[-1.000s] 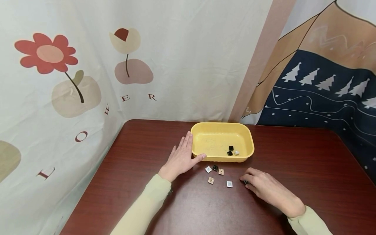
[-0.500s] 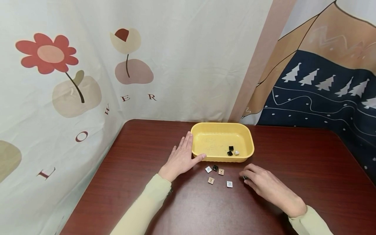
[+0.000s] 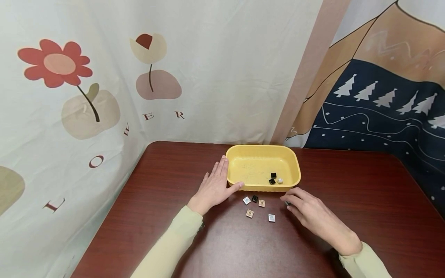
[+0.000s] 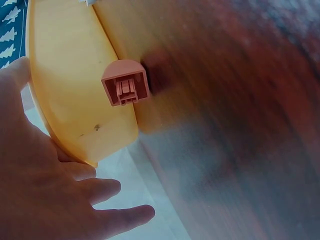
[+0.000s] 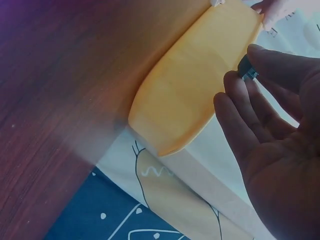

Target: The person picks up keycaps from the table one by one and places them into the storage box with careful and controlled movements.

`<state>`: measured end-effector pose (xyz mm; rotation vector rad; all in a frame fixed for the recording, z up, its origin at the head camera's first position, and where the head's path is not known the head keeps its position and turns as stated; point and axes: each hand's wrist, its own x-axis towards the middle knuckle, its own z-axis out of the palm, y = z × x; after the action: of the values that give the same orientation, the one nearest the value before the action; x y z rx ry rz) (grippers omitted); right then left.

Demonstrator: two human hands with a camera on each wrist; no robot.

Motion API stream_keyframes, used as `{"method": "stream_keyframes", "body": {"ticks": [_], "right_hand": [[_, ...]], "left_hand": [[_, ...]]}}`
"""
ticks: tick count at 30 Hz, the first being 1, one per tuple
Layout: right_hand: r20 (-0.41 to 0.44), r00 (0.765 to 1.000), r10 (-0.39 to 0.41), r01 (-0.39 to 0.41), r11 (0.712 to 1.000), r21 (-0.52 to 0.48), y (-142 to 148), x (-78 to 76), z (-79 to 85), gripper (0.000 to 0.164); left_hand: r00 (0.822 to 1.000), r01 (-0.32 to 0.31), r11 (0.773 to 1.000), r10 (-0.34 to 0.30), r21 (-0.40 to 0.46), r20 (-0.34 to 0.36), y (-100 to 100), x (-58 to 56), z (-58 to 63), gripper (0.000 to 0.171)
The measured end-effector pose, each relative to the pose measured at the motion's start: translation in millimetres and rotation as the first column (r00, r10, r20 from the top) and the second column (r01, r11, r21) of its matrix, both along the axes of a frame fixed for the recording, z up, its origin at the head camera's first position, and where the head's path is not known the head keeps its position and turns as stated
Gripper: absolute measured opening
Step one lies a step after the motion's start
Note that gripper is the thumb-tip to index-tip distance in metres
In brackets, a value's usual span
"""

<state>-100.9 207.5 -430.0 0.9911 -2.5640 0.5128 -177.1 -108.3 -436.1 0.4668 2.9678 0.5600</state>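
My right hand [image 3: 314, 214] pinches a small dark keycap [image 5: 247, 67] between thumb and fingertip, just off the near right corner of a yellow basin [image 3: 243, 157]. The right wrist view shows part of its hollow underside. My left hand [image 3: 214, 188] rests on the basin's left side, its fingers fairly straight and its thumb on the near rim. Near the basin lie a white keycap [image 3: 247, 200], a black keycap [image 3: 255, 199], a tan keycap [image 3: 262, 203], a second tan keycap [image 3: 249, 213] and another white one [image 3: 272, 218].
Inside the basin are two black keycaps [image 3: 273, 175] and a white one [image 3: 280, 180]. The left wrist view has a reddish-brown hollow piece [image 4: 125, 82] before the basin wall; its support is unclear. Printed cloth [image 3: 222, 69] hangs behind the reddish-brown table [image 3: 347, 181].
My right hand has lifted the dark keycap and moved it a little forward and left, towards the basin. The left hand has stayed where it was.
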Motion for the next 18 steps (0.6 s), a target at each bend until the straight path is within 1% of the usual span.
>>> {"method": "stream_keyframes", "body": {"ticks": [3,6,11,18], "right_hand": [[-0.042,0.999,0.009,-0.01,0.999,-0.033,0.2,-2.3,0.1,0.038],[-0.066,0.998,0.01,-0.014,0.998,-0.061,0.3,-4.8,0.3,0.038],[-0.083,0.996,-0.013,0.005,0.996,-0.092,-0.2,-7.7,2.4,0.039],[-0.091,0.995,-0.036,0.026,0.994,-0.104,-1.8,-11.4,6.6,0.037]], "left_hand": [[1.0,0.0,1.0,0.0,-0.002,0.003,0.0,-0.3,-0.2,0.109],[1.0,0.003,1.0,-0.003,-0.001,0.002,0.2,-0.4,-0.2,0.109],[1.0,0.005,1.0,-0.005,0.006,-0.002,0.4,0.1,0.1,0.109],[1.0,0.002,1.0,-0.002,0.008,0.005,0.2,0.6,1.0,0.109]]}}
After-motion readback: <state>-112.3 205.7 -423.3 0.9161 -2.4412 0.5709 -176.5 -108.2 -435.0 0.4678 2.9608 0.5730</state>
